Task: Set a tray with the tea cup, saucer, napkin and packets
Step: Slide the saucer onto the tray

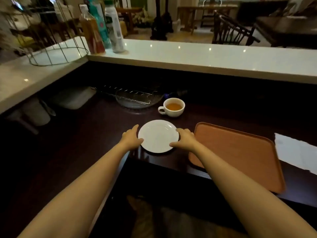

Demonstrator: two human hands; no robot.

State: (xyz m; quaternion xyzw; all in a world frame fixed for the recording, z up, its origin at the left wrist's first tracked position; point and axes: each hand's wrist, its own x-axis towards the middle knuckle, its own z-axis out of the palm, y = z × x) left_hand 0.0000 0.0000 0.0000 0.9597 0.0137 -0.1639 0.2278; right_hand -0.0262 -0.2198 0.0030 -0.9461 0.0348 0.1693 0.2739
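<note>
A white saucer [157, 136] lies on the dark counter in front of me. My left hand [131, 137] touches its left rim and my right hand [185, 137] touches its right rim, fingers curled around the edge on both sides. Behind the saucer stands a white tea cup [173, 107] holding amber tea, handle to the left. An orange tray [240, 155] lies bare to the right of the saucer, tilted slightly over the counter's front edge. A white napkin [296, 152] rests to the right of the tray. No packets are visible.
A glass dish with a wire rack [137, 98] sits behind the saucer on the left. A raised white ledge [205, 57] runs along the back and left, carrying bottles [103, 26] and a wire basket [58, 54]. The counter's front edge is close to my arms.
</note>
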